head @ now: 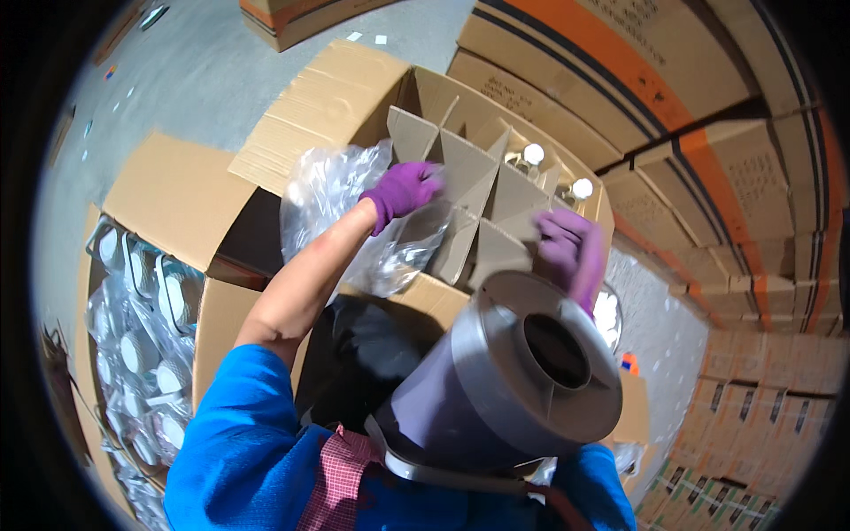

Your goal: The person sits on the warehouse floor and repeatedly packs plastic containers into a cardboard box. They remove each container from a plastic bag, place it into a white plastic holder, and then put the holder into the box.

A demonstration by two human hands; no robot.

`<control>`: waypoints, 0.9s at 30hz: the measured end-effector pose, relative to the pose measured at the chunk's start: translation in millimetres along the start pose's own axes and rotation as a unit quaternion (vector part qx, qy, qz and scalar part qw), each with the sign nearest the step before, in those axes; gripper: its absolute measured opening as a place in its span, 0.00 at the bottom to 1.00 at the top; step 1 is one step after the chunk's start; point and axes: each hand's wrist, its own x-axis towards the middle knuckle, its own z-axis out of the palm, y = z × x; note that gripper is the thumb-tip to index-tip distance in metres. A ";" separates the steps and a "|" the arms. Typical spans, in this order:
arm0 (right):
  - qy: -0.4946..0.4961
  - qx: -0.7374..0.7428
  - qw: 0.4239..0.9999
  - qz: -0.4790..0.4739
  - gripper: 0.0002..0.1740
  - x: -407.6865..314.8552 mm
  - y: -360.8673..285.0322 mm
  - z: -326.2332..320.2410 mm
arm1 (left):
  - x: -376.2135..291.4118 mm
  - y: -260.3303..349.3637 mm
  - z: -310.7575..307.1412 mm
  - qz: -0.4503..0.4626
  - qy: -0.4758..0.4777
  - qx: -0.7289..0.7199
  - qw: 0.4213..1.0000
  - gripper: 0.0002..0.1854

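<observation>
My left hand point(404, 191), in a purple glove, has its fingers curled on a crumpled clear plastic bag point(339, 206). The bag lies over the near left side of an open carton point(325, 99) fitted with cardboard dividers point(465, 169). White-capped containers point(533, 154) stand in cells along its far right side. My right hand point(568, 249), gloved too and blurred by motion, is over the carton's right end; its fingers look partly bent. A large purple cylindrical container point(458, 391) with a grey round end leans against my body, hiding my right forearm.
On the left, another open carton point(199, 338) holds several white-lidded containers with handles point(139, 352) in clear plastic. Stacked cartons with orange bands point(717, 172) rise at the right. Something dark point(365, 352) sits right before me. Paper scraps point(380, 40) dot the concrete floor point(199, 86).
</observation>
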 end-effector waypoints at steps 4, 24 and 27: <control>-0.066 -0.028 0.997 -0.040 0.21 -24.3 -1.5 22.8 | -63.5 169.8 -42.3 0.097 -0.118 -0.224 0.963 0.16; -0.433 -0.117 0.893 0.022 0.22 -367.7 -100.3 50.1 | -377.4 128.6 2.2 0.244 0.021 0.288 0.926 0.12; -0.244 -0.148 0.958 -0.010 0.21 -377.5 -119.6 63.1 | -379.1 165.7 24.5 0.331 0.028 0.133 0.934 0.13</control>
